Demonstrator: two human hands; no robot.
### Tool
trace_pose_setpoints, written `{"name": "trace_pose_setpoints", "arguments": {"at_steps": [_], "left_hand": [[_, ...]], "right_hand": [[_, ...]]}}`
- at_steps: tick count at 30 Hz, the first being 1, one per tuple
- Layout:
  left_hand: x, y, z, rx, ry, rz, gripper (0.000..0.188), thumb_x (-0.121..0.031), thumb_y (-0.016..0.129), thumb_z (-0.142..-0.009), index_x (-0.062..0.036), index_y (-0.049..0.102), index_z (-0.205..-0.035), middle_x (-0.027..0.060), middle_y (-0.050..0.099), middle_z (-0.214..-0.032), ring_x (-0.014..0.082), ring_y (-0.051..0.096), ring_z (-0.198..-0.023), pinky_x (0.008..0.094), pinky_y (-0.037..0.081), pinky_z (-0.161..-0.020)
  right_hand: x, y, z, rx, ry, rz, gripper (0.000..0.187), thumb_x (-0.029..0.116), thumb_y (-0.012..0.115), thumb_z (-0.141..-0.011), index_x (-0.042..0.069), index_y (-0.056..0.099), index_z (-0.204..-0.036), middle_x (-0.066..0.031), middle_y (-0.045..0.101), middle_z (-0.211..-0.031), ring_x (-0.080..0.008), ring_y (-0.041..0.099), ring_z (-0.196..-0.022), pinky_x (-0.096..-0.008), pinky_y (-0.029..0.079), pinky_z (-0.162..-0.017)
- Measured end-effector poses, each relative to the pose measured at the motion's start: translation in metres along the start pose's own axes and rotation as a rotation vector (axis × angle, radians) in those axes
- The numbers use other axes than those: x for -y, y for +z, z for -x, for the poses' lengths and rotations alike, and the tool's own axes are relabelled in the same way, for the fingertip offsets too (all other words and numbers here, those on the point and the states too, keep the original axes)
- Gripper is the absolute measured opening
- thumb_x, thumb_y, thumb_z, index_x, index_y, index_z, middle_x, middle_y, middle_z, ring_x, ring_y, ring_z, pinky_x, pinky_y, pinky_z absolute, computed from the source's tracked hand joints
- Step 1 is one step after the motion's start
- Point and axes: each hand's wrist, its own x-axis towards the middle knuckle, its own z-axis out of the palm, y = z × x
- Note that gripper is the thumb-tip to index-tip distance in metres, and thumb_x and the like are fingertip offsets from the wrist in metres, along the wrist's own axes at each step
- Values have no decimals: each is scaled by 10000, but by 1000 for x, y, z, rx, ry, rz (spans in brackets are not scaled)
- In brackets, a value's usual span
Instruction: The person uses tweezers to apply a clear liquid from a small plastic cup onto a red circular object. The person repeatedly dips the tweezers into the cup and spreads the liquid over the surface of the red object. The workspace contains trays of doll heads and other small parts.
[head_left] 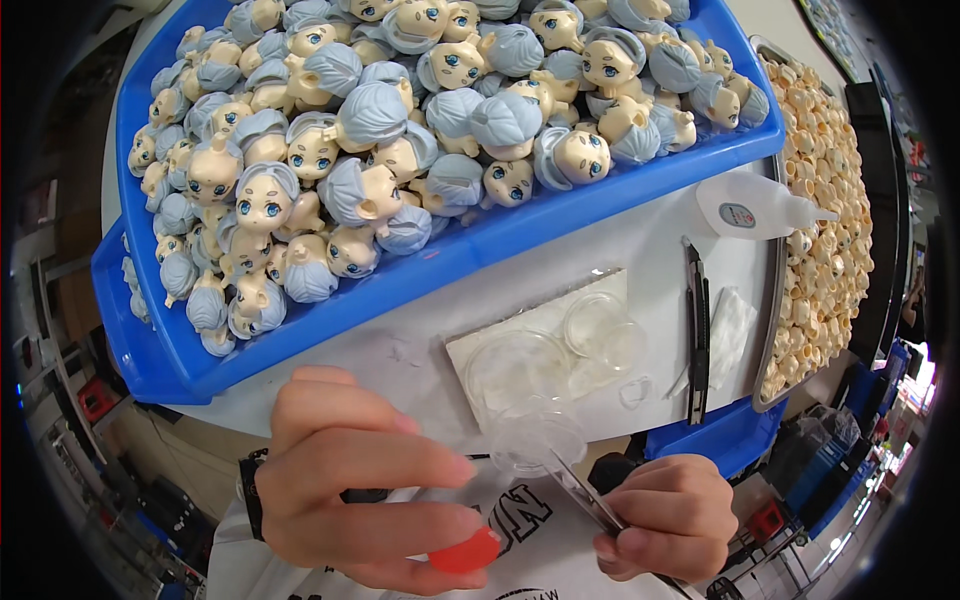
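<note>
Red piece held in the curled left hand, tweezers gripped in the right hand

The tweezers' tips are seen at the clear cup by the near edge of the worktop; a light, steady grip is judged best, with the cup kept from being tipped

A white table carries, at the back, a blue rectangular plastic tray containing blue-grey-haired plastic doll heads. Before it lies a flat white board bearing clear round plastic dishes. Right of the board: a slim black utility knife; behind and right of the knife, a translucent white plastic bottle; farther right, a metal tray of small cream plastic pieces. In front: left hand at left, right hand at right, clear plastic cup between.
</note>
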Motion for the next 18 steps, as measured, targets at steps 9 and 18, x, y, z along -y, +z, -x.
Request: {"name": "trace_pose_setpoints", "arguments": {"at_steps": [9,18], "left_hand": [[-3,-4,-5,63,-54,-83,407,-443,768,-456,-225,594,-753,17,508,-873,222,370,-753,305,293,-570],[-8,10,-19,147,-131,-119,385,-412,774,-436,-213,565,-692,25,435,-844,236,369,-748,332,324,-596]], "right_hand": [[-6,-9,10,-232,-2,186,244,102,634,-716,40,432,-838,-68,507,-588,-124,423,-446,-225,319,-395],[-13,-21,23,-297,262,344,236,-43,658,-542,-10,568,-757,-113,581,-575,-150,511,-434,-225,289,-404]]}}
